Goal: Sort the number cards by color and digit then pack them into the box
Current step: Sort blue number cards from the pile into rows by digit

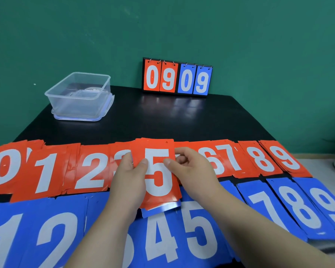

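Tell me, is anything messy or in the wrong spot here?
Yes. The red 5 stack, held by the left hand and right hand, hangs down out of the red row over the blue cards, and a blue card edge peeks out beneath it.

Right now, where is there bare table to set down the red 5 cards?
Bare table runs between the red row and the scoreboard, right of the clear box. The near half is crowded: the blue row lies against the red one, and the left hand and right hand hold the red 5 cards.
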